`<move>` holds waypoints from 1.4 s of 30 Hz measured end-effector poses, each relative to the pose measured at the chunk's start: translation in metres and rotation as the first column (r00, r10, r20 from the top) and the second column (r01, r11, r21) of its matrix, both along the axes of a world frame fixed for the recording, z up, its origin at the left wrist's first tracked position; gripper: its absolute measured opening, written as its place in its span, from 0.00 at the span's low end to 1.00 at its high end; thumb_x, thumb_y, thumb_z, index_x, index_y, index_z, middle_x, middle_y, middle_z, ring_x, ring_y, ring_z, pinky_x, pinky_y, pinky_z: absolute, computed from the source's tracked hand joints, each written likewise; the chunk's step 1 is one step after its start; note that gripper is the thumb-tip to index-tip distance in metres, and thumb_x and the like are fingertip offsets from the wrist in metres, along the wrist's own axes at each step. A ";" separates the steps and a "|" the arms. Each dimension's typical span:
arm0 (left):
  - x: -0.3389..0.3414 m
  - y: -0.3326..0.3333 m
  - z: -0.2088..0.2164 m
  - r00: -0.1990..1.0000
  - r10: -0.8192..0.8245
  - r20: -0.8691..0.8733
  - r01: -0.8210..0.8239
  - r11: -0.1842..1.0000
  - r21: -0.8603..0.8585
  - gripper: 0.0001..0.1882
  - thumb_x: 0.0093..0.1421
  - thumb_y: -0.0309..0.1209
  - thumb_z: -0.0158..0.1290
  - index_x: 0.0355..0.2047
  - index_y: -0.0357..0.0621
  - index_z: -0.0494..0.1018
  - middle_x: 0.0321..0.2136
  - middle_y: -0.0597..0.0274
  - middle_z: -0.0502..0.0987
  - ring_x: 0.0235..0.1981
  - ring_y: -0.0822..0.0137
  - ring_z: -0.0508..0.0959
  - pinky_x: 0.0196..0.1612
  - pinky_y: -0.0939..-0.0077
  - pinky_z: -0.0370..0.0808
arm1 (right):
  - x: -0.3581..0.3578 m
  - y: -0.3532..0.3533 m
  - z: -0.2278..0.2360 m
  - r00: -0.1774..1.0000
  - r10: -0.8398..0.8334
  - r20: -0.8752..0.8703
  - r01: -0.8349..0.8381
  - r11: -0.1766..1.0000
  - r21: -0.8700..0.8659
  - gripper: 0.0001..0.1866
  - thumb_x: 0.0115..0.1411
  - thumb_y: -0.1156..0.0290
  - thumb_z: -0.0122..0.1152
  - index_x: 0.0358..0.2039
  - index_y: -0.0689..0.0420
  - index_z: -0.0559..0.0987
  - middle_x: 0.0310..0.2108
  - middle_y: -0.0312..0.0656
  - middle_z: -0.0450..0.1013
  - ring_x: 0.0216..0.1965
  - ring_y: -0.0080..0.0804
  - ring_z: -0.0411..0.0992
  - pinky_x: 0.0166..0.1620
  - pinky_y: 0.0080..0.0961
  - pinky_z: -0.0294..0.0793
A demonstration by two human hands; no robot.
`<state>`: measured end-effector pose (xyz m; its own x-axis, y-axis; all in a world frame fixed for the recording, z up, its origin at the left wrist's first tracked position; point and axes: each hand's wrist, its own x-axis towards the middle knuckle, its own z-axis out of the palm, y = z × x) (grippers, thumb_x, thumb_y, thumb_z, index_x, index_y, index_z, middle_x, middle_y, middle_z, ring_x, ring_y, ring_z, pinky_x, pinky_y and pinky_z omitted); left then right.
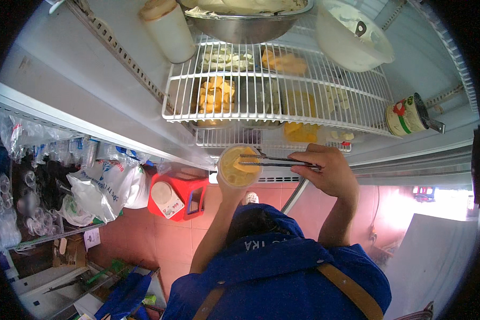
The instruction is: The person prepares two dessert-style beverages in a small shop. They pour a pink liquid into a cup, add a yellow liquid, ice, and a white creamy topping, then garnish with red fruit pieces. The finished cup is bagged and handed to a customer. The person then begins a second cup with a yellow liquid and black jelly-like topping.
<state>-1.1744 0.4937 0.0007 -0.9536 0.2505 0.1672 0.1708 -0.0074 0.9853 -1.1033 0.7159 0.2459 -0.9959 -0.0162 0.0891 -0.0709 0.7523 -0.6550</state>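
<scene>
My left hand point(227, 186) is wrapped round a clear plastic cup point(221, 169) with pale yellow contents, held in front of the fridge shelves. In my right hand point(332, 169) are metal tongs point(282, 159), pointing left over the cup. Their tips are at a yellow-orange piece of food point(244, 161) in the cup; whether they squeeze it I cannot tell. Behind the cup, below the white wire shelf point(168, 116), stand containers of cut food, among them orange pieces point(216, 96), yellow pieces point(301, 130) and whitish cubes point(226, 57).
On the wire shelf are a large metal bowl point(245, 28), a white bowl point(352, 45), a lidded jar point(168, 32) and a can point(406, 116). A kitchen scale point(166, 198) rests on a red stool point(196, 194) at left. Plastic bags point(109, 186) and cups hang beside it.
</scene>
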 end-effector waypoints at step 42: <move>0.021 -0.036 0.138 0.792 -0.586 0.171 0.607 0.785 -0.125 0.30 0.62 0.49 0.59 0.60 0.55 0.65 0.59 0.64 0.69 0.65 0.60 0.64 0.70 0.53 0.55 | -0.085 0.022 0.124 0.749 -0.155 -0.644 0.275 0.957 0.089 0.12 0.61 0.64 0.64 0.38 0.59 0.82 0.32 0.45 0.76 0.28 0.43 0.77 0.33 0.37 0.75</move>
